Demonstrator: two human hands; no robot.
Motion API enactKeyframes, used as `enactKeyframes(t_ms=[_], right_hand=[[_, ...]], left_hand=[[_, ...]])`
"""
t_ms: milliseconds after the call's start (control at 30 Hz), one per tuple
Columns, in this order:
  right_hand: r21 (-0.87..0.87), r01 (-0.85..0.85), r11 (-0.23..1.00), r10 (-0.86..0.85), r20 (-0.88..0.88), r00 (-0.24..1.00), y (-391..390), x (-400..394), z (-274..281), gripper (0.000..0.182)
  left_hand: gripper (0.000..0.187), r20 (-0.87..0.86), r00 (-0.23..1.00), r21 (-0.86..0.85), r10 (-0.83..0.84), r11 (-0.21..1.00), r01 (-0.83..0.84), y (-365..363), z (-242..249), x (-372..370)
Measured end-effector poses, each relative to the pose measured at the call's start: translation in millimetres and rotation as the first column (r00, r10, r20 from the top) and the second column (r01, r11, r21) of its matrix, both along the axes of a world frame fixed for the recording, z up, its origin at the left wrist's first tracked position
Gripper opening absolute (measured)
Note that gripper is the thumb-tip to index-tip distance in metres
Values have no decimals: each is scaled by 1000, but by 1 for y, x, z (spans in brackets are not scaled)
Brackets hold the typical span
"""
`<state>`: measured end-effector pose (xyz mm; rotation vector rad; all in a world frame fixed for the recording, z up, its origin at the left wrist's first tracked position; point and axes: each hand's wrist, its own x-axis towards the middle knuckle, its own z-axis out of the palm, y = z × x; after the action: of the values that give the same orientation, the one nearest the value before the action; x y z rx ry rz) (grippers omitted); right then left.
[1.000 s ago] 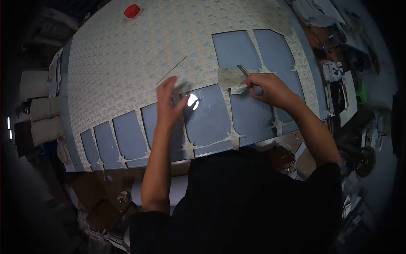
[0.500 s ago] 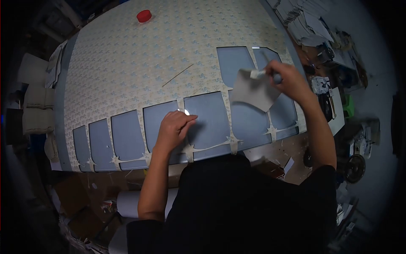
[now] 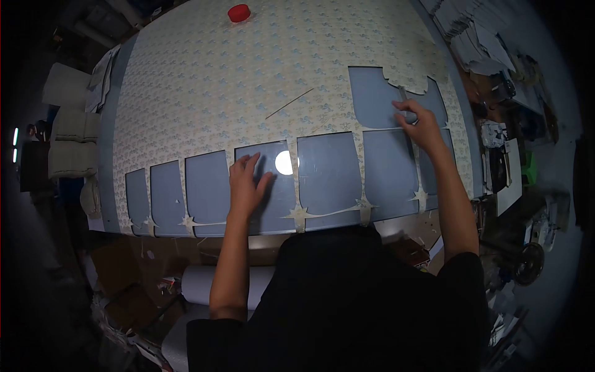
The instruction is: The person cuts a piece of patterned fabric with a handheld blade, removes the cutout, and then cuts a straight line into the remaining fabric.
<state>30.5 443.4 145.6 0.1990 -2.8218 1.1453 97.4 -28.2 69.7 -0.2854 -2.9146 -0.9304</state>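
Patterned sheet material (image 3: 235, 80) covers the large table, with a row of panel-shaped openings along its near edge that show the grey-blue surface (image 3: 328, 170) below. My left hand (image 3: 248, 183) hovers or rests over one of these openings, fingers spread and holding nothing. In my right hand (image 3: 421, 124) is a slim tool with a grey handle (image 3: 409, 116), held near the upper right openings; its tip is hard to make out. A thin stick (image 3: 289, 103) lies on the sheet between the hands, farther back. Near the back edge sits a red round object (image 3: 238, 13).
Stacks of papers and pieces (image 3: 477, 46) stand beyond the table's right side. Folded bundles (image 3: 69, 141) lie off the left side. Under the near edge is a white roll (image 3: 214, 285). A round metal object (image 3: 528, 263) is at the lower right.
The pale cut piece that hung at my right hand is out of that hand. My left hand has opened from a pinch. The camera view has shifted, moving the table rightward in the picture.
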Motion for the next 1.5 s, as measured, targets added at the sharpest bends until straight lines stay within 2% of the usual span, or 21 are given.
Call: enactKeyframes(t_ms=[67,167,233,333,400,467,567,600,700,767,900,967,1067,1200,1267,1300,1367,1400,1467,1500], right_hand=[[-46,-16,999,22,148,989,-38,1,-30,18],[-153,-70,986,80,58,995,-80,-9,-82,23],[-165,-35,986,50,90,995,-100,-16,-88,26],[-131,-19,991,31,90,995,-112,-22,-93,30],[-85,-42,995,47,56,997,-112,-22,-97,33],[-36,-46,998,45,-27,999,-114,-20,-105,33],[-123,-26,992,26,-1,1000,-115,-17,-111,36],[-123,-25,992,26,6,1000,-114,-15,-114,36],[-90,15,996,-16,-16,1000,-114,-12,-122,37],[-65,61,996,-66,-73,995,-114,-11,-125,67],[-69,92,993,-96,-61,994,-112,-12,-125,72],[-52,47,998,-56,-188,981,-111,-14,-129,67],[24,14,1000,-10,-169,986,-112,-16,-125,56],[-39,35,999,-38,-103,994,-115,-14,-118,58],[-21,21,1000,-25,-162,986,-113,-14,-122,71],[-31,18,999,-23,-165,986,-114,-15,-122,71],[-33,43,999,-46,-101,994,-114,-13,-121,82],[-38,44,998,-47,-100,994,-116,-13,-118,82],[-114,71,991,-72,-7,997,-118,-12,-112,44],[-114,71,991,-72,-7,997,-117,-12,-113,44]], left_hand=[[72,-34,999,-93,-4,996,1,25,-7,-31],[78,-24,999,-193,-36,981,31,60,-24,-74],[79,-5,999,-250,-53,967,51,77,-27,-95],[81,62,991,-244,-119,961,130,90,-27,-121],[80,57,967,-210,-248,944,254,93,-27,-134],[79,35,965,-169,-259,950,262,93,-28,-136],[77,-32,967,-122,-251,962,246,89,-41,-128],[76,-81,968,-112,-239,967,229,91,-42,-123],[73,-76,976,-138,-206,971,194,94,-45,-110],[72,-84,975,-141,-207,971,194,93,-47,-112],[68,-111,971,-139,-213,971,197,95,-47,-114],[68,-114,971,-136,-210,971,194,95,-47,-115],[66,-121,973,-102,-196,978,184,95,-45,-111],[62,-132,971,-85,-199,978,189,94,-45,-112],[62,-145,969,-92,-202,978,190,94,-45,-113],[61,-156,966,-91,-207,977,195,94,-45,-113],[61,-159,965,-102,-210,975,195,94,-46,-113],[62,-162,964,-102,-212,975,197,94,-46,-113],[62,-158,964,-102,-213,975,198,94,-46,-113],[62,-156,965,-99,-211,975,198,95,-46,-113]])
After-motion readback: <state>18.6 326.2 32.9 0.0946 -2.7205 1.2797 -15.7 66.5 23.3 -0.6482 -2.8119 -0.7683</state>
